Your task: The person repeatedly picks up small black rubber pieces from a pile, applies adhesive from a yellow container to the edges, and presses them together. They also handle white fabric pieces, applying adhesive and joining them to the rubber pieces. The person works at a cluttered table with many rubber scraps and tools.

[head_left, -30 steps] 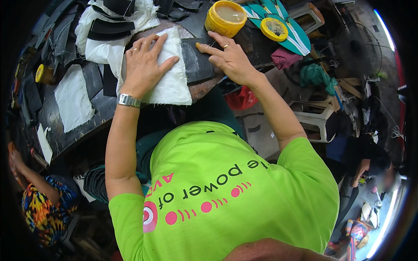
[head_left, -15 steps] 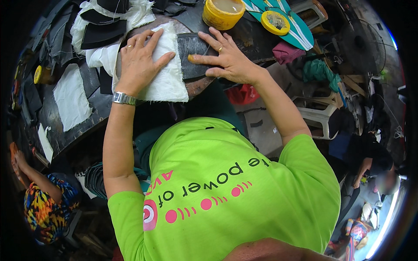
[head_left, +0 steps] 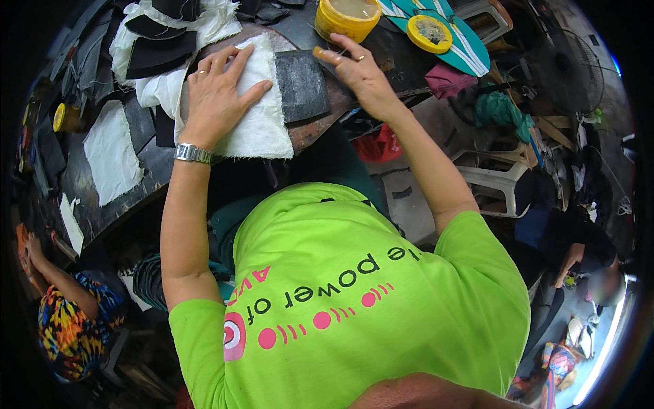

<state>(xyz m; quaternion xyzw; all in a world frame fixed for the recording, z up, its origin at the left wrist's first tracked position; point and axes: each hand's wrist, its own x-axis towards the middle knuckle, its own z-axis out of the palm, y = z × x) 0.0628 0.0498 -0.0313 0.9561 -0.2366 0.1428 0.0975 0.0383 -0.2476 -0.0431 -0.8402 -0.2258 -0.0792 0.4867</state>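
My left hand lies flat with spread fingers on a white cloth piece, pressing it to the round work surface. From under the cloth's right edge sticks out a dark grey, flat piece with a whitish, dusty face. My right hand is lifted just right of that piece, touching nothing that I can see. Its fingers are partly apart, and a fingertip is stained yellow-brown. Just beyond it stands a yellow tub of pale paste.
A yellow lid with crusted residue rests on teal sheets with white strips. Black curved pieces and white cloth pile up at left. Another white cloth scrap lies on the table. Two other people are at the sides.
My right hand has come off the dark grey piece and moved right, toward the tub, uncovering the piece's right end. My left hand has stayed on the cloth.
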